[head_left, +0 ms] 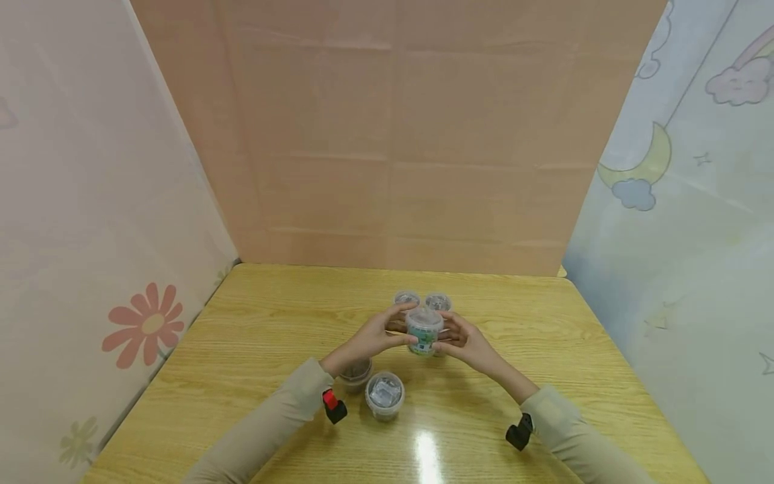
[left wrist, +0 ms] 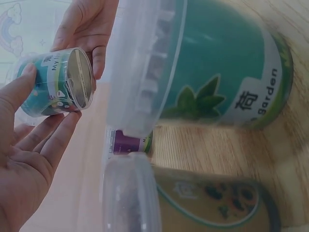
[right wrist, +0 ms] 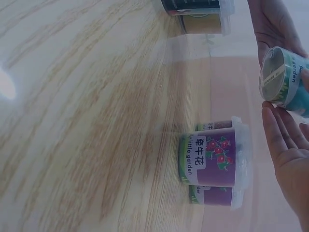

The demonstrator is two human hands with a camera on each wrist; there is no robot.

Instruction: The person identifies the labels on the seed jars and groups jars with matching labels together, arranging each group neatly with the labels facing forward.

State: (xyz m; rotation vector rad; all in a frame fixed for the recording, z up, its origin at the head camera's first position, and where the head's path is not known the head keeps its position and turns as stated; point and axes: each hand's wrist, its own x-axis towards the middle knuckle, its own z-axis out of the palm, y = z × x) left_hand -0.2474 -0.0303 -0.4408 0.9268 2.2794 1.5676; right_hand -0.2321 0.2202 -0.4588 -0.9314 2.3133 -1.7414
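Above the table, a teal plastic cup point(head_left: 424, 329) with a clear lid and a "garden" label is held upright between both hands. My left hand point(head_left: 382, 334) grips its left side, thumb in front and fingers behind. On the right side my right hand point(head_left: 462, 344) grips it the same way. A silvery base shows on this held cup point(left wrist: 58, 82) in the left wrist view. Purple cups point(right wrist: 212, 157) with red flowers on the label stand behind and below it. Near my left forearm are another teal cup point(left wrist: 217, 63) and a tan cup point(left wrist: 207, 198).
The wooden table point(head_left: 514, 376) reaches back to a pinkish-brown panel point(head_left: 387, 134). Patterned cloth walls point(head_left: 78, 202) stand at both sides. A lidded cup point(head_left: 385, 395) sits near the left wrist, with a neighbour point(head_left: 357, 374) partly under the forearm.
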